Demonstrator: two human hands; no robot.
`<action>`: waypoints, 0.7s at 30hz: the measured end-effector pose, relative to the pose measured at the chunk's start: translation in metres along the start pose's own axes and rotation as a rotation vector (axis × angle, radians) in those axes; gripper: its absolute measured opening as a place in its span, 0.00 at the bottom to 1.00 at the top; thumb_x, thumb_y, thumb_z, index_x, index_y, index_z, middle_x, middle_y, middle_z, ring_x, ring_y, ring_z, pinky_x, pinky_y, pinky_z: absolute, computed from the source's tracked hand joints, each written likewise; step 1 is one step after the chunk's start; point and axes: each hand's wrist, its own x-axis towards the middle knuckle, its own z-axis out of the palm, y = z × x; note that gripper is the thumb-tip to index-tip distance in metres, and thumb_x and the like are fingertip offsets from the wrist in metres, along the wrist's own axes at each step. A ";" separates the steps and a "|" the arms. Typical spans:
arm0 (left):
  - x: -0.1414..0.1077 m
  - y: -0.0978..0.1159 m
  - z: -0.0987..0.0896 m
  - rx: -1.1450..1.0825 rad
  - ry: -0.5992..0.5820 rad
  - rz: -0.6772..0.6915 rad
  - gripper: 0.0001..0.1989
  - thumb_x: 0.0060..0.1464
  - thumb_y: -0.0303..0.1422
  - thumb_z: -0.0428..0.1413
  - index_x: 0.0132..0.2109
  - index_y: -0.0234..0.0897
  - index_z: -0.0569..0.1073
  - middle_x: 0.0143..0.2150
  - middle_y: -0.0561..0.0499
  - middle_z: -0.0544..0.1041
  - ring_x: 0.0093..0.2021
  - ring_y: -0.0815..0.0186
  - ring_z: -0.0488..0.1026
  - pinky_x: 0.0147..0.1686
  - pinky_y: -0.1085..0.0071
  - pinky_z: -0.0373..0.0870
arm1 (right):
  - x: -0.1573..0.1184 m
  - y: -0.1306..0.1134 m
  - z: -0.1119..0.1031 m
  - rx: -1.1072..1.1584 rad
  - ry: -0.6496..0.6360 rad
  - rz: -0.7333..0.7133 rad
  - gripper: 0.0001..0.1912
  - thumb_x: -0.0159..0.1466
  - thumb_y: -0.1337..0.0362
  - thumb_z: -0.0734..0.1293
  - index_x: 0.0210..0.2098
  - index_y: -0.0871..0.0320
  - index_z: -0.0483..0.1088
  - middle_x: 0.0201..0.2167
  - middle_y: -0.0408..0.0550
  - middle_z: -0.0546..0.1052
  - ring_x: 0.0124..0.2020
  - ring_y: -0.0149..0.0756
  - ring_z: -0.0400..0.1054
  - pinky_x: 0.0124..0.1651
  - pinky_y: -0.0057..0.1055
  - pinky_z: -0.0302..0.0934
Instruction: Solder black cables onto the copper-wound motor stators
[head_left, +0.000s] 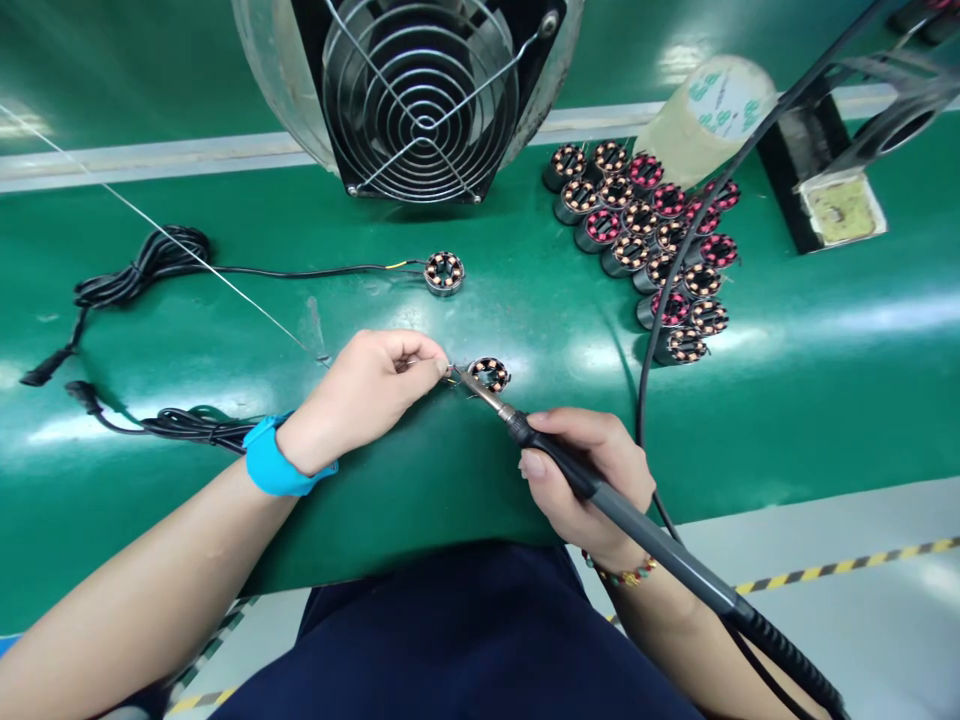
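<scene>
My right hand is closed around the black and grey handle of a soldering iron. The iron's metal tip points up and left, beside a small round stator with copper coils. My left hand, with a blue band at the wrist, pinches thin wire at the tip, just left of that stator; its fingers hide part of the wire. A bundled black cable runs toward my left wrist. Farther back, a second stator is joined to another coiled black cable.
A fan with a wire guard stands at the back. Several copper and red stators are grouped at the right, near a tape roll and an iron stand with a sponge. The iron's cord crosses the right side.
</scene>
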 end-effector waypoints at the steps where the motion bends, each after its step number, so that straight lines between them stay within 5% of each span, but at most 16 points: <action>1: 0.000 0.000 0.000 -0.001 0.001 0.001 0.10 0.51 0.35 0.54 0.30 0.34 0.76 0.22 0.54 0.71 0.22 0.72 0.61 0.22 0.76 0.57 | -0.001 0.000 0.001 0.008 0.008 0.004 0.11 0.61 0.67 0.68 0.44 0.52 0.68 0.31 0.40 0.79 0.24 0.30 0.74 0.31 0.27 0.71; 8: -0.001 -0.001 0.000 -0.004 -0.005 0.007 0.10 0.52 0.35 0.54 0.30 0.34 0.75 0.22 0.55 0.70 0.22 0.73 0.60 0.22 0.76 0.56 | 0.001 0.002 0.004 0.030 0.071 -0.004 0.15 0.62 0.68 0.69 0.48 0.50 0.69 0.37 0.42 0.79 0.29 0.31 0.75 0.34 0.29 0.71; 15: 0.000 -0.002 0.000 -0.012 -0.006 0.020 0.11 0.53 0.36 0.53 0.30 0.34 0.74 0.22 0.55 0.69 0.22 0.73 0.60 0.22 0.77 0.56 | 0.026 -0.008 -0.005 0.029 -0.144 0.054 0.19 0.67 0.67 0.64 0.57 0.51 0.64 0.40 0.43 0.80 0.34 0.32 0.77 0.42 0.30 0.73; 21: 0.000 -0.004 0.001 -0.014 0.006 0.029 0.10 0.52 0.36 0.53 0.31 0.34 0.75 0.25 0.53 0.72 0.25 0.71 0.63 0.24 0.76 0.59 | 0.055 -0.003 0.002 -0.062 -0.315 0.069 0.17 0.66 0.70 0.63 0.54 0.51 0.65 0.41 0.44 0.79 0.45 0.38 0.75 0.50 0.37 0.68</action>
